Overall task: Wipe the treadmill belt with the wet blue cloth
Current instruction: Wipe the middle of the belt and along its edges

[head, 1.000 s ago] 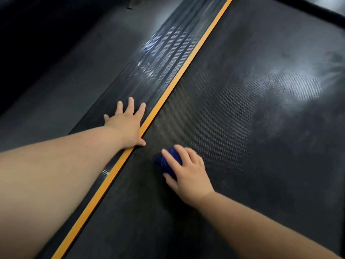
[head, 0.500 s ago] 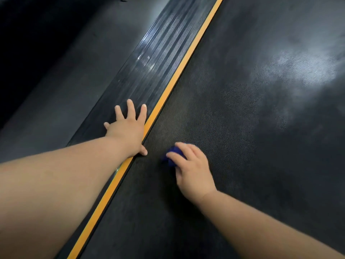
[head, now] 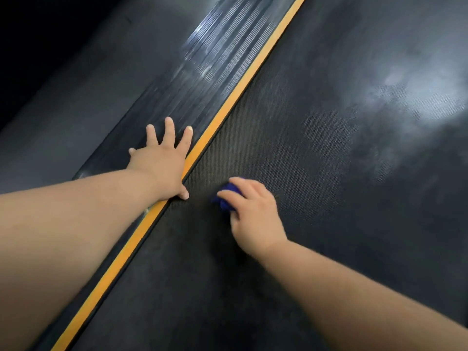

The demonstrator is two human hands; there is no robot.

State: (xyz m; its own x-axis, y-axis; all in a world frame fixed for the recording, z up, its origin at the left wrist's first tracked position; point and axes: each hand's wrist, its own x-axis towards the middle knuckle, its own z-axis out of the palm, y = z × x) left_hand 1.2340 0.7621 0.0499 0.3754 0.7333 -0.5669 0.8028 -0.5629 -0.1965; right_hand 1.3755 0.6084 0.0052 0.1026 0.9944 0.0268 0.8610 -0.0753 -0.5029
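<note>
Blue cloth [head: 226,200] sits bunched into a small wad on the treadmill belt [head: 316,160], near the belt's left edge. Right hand [head: 253,214] covers most of it, with the fingers curled over the top and gripping, so only a dark blue fold shows at the fingertip side. A narrow strip of bare belt lies between the cloth and the orange stripe [head: 228,100] that runs diagonally along the belt edge. To the right of the cloth and ahead of it the belt is open, wide and unobstructed up to the frame border. Left hand [head: 162,160] lies flat, palm down, on the ribbed side rail [head: 202,72] just outside the stripe. Its fingers are straight and spread, holding nothing; the heel of the hand overlaps the stripe and the thumb tip reaches the belt edge. The two hands are near each other but apart. Belt surface: black, with a fine woven or dimpled texture and pale glare patches toward the upper right. Rail: dark, with lengthwise grooves that catch the light farther up. Beyond the rail is a dark matte floor [head: 76,97] that fades to black at the upper left. Both forearms are bare and enter from the lower frame edge.
</note>
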